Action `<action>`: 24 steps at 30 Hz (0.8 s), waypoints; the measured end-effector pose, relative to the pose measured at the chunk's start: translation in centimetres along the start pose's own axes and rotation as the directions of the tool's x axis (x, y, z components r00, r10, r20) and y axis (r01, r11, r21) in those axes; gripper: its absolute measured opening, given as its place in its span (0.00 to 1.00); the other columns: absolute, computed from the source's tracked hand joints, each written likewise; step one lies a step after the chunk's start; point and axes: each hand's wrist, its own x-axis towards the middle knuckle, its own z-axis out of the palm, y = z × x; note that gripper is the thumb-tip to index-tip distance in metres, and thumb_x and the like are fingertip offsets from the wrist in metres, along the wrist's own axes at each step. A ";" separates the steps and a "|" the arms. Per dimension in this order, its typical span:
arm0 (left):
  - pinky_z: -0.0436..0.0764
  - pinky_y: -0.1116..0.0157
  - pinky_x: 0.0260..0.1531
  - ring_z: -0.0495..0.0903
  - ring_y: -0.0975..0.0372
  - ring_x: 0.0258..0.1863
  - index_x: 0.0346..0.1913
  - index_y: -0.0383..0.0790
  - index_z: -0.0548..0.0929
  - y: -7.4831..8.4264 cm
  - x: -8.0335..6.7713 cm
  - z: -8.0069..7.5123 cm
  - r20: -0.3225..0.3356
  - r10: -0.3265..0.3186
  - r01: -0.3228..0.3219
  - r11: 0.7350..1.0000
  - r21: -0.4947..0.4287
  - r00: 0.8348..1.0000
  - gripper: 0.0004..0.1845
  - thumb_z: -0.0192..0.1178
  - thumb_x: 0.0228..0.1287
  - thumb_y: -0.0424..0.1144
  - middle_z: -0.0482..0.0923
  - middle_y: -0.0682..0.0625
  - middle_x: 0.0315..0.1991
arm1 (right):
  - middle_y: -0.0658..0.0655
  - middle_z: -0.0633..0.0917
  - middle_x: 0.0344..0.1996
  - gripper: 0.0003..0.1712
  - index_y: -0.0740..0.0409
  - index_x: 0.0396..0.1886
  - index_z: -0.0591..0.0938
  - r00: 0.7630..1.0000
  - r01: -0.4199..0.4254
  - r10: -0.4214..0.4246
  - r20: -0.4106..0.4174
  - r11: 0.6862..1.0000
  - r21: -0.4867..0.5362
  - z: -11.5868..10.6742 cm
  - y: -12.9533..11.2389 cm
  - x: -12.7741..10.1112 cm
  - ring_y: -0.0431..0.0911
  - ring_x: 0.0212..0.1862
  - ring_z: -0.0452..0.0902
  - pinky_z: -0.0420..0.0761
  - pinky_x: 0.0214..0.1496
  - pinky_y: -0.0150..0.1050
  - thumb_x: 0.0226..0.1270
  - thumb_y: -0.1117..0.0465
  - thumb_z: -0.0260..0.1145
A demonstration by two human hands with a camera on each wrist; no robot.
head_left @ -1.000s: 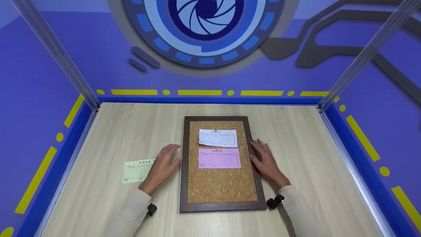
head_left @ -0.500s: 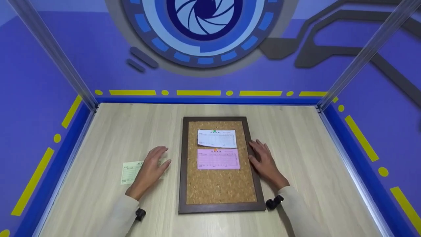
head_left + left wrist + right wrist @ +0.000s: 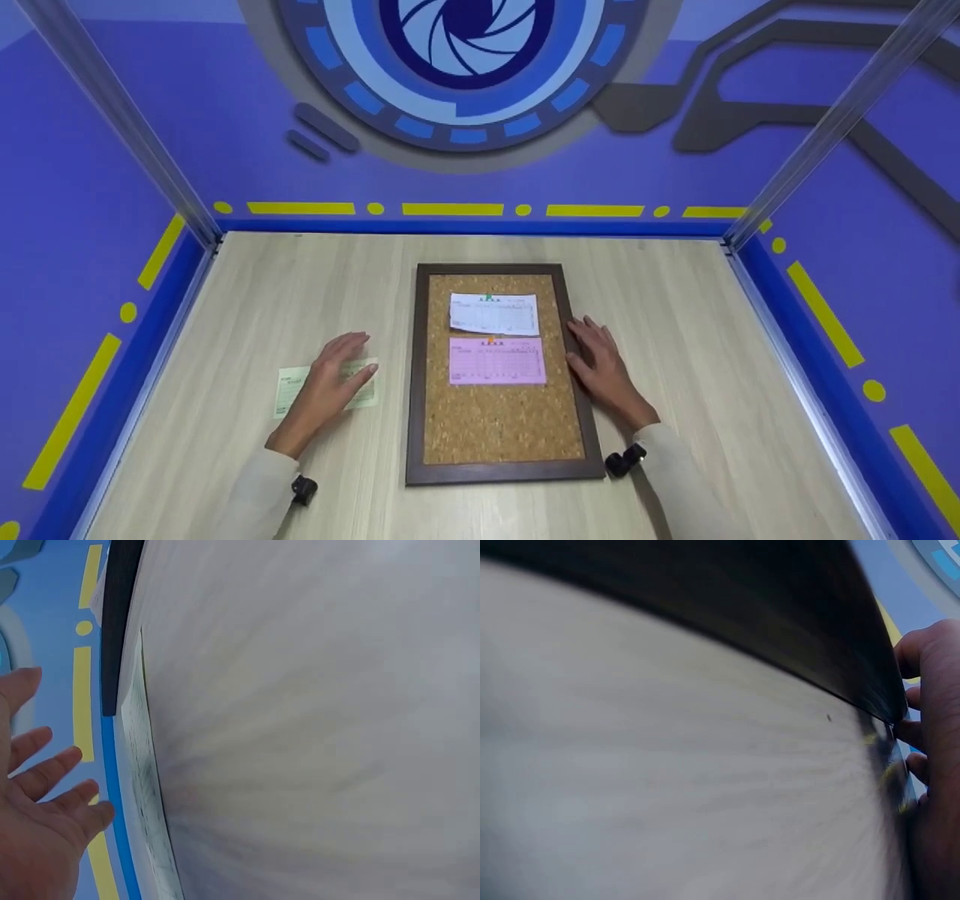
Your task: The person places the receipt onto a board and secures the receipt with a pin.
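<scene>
Left hand (image 3: 324,386) lies flat on a pale green slip (image 3: 291,388) on the bench (image 3: 675,322), fingers (image 3: 352,343) straight and spread, gripping nothing. Right hand (image 3: 600,364) rests against the right edge of the framed corkboard (image 3: 495,427), fingers extended. White slip (image 3: 495,313) and pink slip (image 3: 498,361) are pinned to the cork.

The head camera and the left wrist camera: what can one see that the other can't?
Only the head view shows the cork board with its dark frame, the white slip and pink slip pinned on it, and the right hand resting against the frame's right edge. Only the left wrist view shows the pale green slip edge-on, from low over the table, with the fingers spread straight. Both show the left hand, the green slip and the wooden table.
</scene>
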 end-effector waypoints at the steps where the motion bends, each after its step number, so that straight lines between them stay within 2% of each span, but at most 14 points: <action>1: 0.72 0.42 0.75 0.72 0.42 0.77 0.74 0.32 0.79 -0.1 -0.1 -0.1 -0.009 0.008 -0.009 1.000 -0.003 1.000 0.30 0.73 0.74 0.34 0.77 0.38 0.74 | 0.70 0.75 0.78 0.32 0.67 0.78 0.76 1.000 0.007 -0.007 -0.007 1.000 -0.001 0.1 0.0 0.0 0.69 0.84 0.59 0.47 0.87 0.66 0.78 0.64 0.68; 4: 0.75 0.42 0.73 0.74 0.43 0.75 0.74 0.32 0.80 -0.5 -0.4 -0.4 -0.035 0.026 -0.026 1.000 0.008 0.999 0.30 0.74 0.72 0.33 0.79 0.39 0.72 | 0.72 0.76 0.77 0.32 0.68 0.77 0.76 1.000 0.019 -0.019 -0.021 1.000 -0.002 0.2 0.2 0.0 0.71 0.83 0.60 0.48 0.86 0.67 0.77 0.66 0.69; 8: 0.74 0.44 0.73 0.74 0.43 0.75 0.73 0.32 0.81 -0.9 -0.9 -1.0 -0.069 0.011 -0.010 1.000 0.017 0.998 0.29 0.75 0.72 0.34 0.79 0.39 0.71 | 0.72 0.75 0.77 0.32 0.68 0.77 0.76 1.000 0.021 -0.021 -0.016 1.000 -0.002 0.1 0.3 0.0 0.70 0.83 0.60 0.48 0.87 0.66 0.78 0.66 0.69; 10: 0.72 0.52 0.75 0.74 0.43 0.75 0.72 0.33 0.82 -1.1 -1.2 -1.3 -0.087 0.000 0.001 1.000 0.007 0.996 0.28 0.75 0.72 0.33 0.79 0.39 0.71 | 0.72 0.75 0.77 0.32 0.68 0.78 0.75 1.000 0.023 -0.022 -0.011 1.000 0.004 0.1 0.2 0.1 0.70 0.84 0.60 0.47 0.87 0.66 0.78 0.66 0.69; 12: 0.69 0.65 0.75 0.74 0.43 0.75 0.71 0.32 0.83 -1.3 -1.5 -1.7 -0.103 -0.001 0.000 1.000 -0.013 0.995 0.28 0.75 0.71 0.32 0.79 0.39 0.71 | 0.71 0.75 0.78 0.32 0.68 0.78 0.75 1.000 0.022 -0.022 -0.008 1.000 0.008 0.1 0.1 0.1 0.70 0.84 0.59 0.47 0.87 0.66 0.78 0.66 0.69; 14: 0.64 0.76 0.73 0.74 0.43 0.74 0.70 0.32 0.83 -1.5 -1.7 -2.0 -0.113 0.005 -0.008 1.000 -0.025 0.994 0.28 0.76 0.69 0.30 0.80 0.38 0.70 | 0.71 0.75 0.78 0.32 0.68 0.78 0.76 1.000 0.018 -0.018 -0.010 1.000 0.009 0.0 0.1 0.1 0.69 0.84 0.59 0.47 0.87 0.66 0.77 0.66 0.69; 16: 0.60 0.82 0.70 0.73 0.42 0.74 0.70 0.32 0.83 -1.7 -1.9 -2.3 -0.121 0.011 -0.015 0.999 -0.030 0.993 0.28 0.76 0.68 0.29 0.80 0.38 0.70 | 0.70 0.75 0.78 0.32 0.67 0.78 0.76 1.000 0.009 -0.009 -0.011 1.000 0.008 0.0 0.0 0.2 0.69 0.84 0.59 0.47 0.87 0.65 0.77 0.66 0.69; 24: 0.58 0.85 0.69 0.73 0.42 0.75 0.70 0.30 0.83 -2.5 -2.7 -3.6 -0.134 -0.017 0.014 1.000 -0.022 0.991 0.29 0.77 0.67 0.28 0.80 0.37 0.71 | 0.69 0.74 0.79 0.32 0.67 0.79 0.75 1.000 -0.008 0.008 0.005 1.000 0.004 0.0 -0.1 0.1 0.68 0.85 0.58 0.46 0.88 0.64 0.78 0.66 0.68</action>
